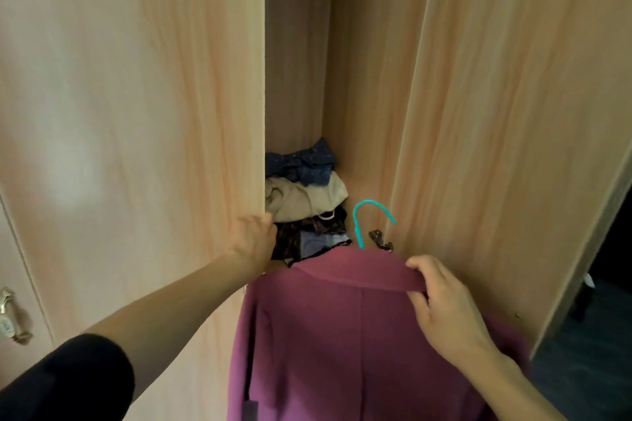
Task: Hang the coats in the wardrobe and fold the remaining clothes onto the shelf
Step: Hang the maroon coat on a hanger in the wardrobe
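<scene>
Pale wood grain, soft cloth, glossy plastic

The wardrobe door [136, 113] is smooth, pale wood-look laminate; the coat [325, 335] is matt, felt-like plum cloth on a glossy teal plastic hanger [359, 215]; far inside, crumpled cloth clothes [304, 195].

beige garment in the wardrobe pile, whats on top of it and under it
A crumpled navy dotted garment lies on the beige garment. Under it are dark and blue clothes; the pile's bottom is hidden behind the purple coat.

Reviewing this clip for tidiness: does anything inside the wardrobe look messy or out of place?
Yes. The clothes pile inside the wardrobe is crumpled, not folded: a navy dotted garment lies bunched on top of a rumpled beige one.
</scene>
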{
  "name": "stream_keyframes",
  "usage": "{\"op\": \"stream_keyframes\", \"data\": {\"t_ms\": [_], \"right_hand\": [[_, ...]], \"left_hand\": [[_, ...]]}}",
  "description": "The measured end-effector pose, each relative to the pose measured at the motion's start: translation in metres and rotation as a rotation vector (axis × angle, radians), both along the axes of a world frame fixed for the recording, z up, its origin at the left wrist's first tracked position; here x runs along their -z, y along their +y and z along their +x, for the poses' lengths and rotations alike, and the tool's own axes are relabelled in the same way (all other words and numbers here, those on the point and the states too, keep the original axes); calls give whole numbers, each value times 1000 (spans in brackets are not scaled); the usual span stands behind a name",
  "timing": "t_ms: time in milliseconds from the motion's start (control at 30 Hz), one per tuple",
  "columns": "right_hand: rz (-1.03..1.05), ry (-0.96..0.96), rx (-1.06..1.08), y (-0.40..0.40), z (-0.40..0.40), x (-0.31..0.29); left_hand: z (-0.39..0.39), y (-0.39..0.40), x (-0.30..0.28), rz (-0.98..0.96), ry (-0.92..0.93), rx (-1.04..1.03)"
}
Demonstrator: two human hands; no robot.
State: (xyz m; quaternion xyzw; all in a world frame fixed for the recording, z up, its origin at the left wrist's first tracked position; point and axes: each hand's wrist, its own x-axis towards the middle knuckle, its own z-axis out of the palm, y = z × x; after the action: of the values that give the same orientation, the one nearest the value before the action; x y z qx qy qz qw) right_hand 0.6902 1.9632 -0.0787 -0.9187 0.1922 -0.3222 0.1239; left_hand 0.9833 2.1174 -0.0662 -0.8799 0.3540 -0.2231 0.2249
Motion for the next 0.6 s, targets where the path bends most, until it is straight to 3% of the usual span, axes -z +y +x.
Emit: {"op": "stream_keyframes", "data": {"t_ms": [100,300,500,600], "right_hand": [[5,6,-39,-4,-6,5],[-17,-10,-218,-16,-26,10],[0,-35,-359,-27,-47,17],[25,-41,-423,-22,-57,25]], "left_hand": [[-25,10,5,-16,-16,22],[-84,47,18,83,-255,10],[-133,78,28,72,-265,-97],[-161,88,24,175,-271,-159]]}}
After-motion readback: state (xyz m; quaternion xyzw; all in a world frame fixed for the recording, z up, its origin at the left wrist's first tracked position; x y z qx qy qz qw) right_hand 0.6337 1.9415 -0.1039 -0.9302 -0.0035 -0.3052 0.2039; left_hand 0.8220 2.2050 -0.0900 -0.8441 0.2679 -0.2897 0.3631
